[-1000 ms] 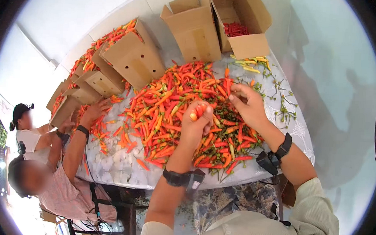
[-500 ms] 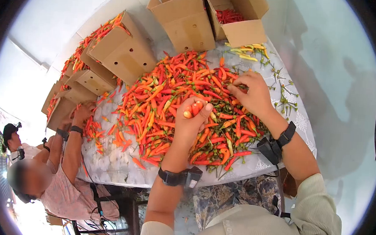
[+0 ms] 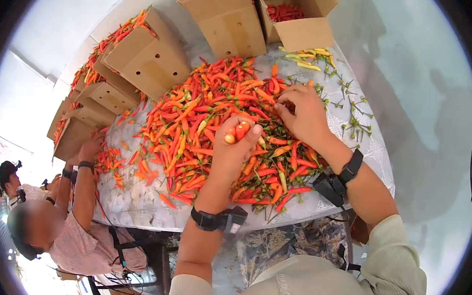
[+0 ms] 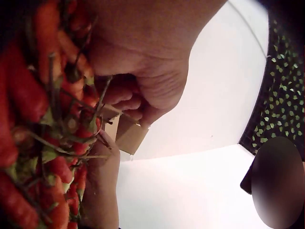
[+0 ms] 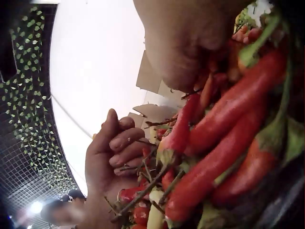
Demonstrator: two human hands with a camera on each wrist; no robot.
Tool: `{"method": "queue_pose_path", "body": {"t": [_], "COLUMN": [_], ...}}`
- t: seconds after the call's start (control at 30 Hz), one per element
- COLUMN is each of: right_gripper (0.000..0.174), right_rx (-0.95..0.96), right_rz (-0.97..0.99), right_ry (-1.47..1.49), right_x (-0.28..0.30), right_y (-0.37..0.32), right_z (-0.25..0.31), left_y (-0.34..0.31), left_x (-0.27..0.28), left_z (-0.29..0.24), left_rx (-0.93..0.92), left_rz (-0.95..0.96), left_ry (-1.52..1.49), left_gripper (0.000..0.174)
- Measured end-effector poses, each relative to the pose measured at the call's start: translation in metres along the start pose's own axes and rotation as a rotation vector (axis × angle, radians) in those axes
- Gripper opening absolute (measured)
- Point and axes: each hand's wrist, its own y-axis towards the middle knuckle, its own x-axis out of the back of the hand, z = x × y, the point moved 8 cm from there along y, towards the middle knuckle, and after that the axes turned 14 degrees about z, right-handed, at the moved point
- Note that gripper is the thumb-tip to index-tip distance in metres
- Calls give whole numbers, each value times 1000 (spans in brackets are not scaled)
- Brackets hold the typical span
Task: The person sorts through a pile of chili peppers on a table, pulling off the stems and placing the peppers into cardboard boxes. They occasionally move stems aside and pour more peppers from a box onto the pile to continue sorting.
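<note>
A large heap of red and orange chillies (image 3: 193, 140), many with green stems, covers the table before me. My left hand (image 3: 230, 147) is over the near part of the heap, its fingers curled round a few chillies (image 3: 241, 129) whose blunt ends show beside the thumb. To its right, my right hand (image 3: 306, 114) reaches down to the heap with bent fingers. Its fingertips are right at the chillies; I cannot tell whether they pinch one. In the right wrist view, large red chillies (image 5: 238, 105) lie just below that hand.
Cardboard boxes (image 3: 147, 54) line the far side, several filled with chillies; another box (image 3: 306, 33) holds red ones. Yellow chillies (image 3: 307, 58) and loose green stems (image 3: 357, 122) lie at right. A person (image 3: 90, 236) works at the left, hands near a box.
The head view has shifted, so the table and boxes sit further left and higher. My left thumb has come up beside the held chillies. My right hand stays at the heap's right side.
</note>
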Motion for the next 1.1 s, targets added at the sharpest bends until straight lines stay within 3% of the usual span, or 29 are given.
{"method": "queue_pose_path", "body": {"t": [0.03,0.1,0.3,0.5,0.63,0.73,0.9,1.0,1.03,1.1], "right_gripper": [9,11,17,14,16,20,23,23,15,14], "right_rx": [82,56,7,262,356,37,102,110,90,65], "right_rz": [-80,-48,56,181,276,288,286,330,367,376], "right_ry": [-85,-11,367,318,320,623,801,835,813,758], "right_x": [6,9,3,-1,-8,1,-4,-5,-6,-3], "right_y": [-3,0,-9,-18,-19,-14,-10,-11,-11,-8], "right_z": [9,12,20,61,66,50,37,37,35,33], "left_y": [1,4,-1,-1,-3,-1,-2,-3,-1,-2], "left_x": [0,1,1,10,6,2,-15,-13,-14,-13], "left_z": [1,-1,-1,-2,-4,-5,-13,-4,-7,-8], "left_rx": [-20,-20,-43,-174,-102,-162,-271,-113,-116,-110], "left_rz": [5,26,-19,-33,-51,61,221,207,197,168], "left_ry": [-34,-35,-33,-181,-159,-136,313,87,111,150], "left_gripper": [19,19,18,20,20,18,18,21,21,21]}}
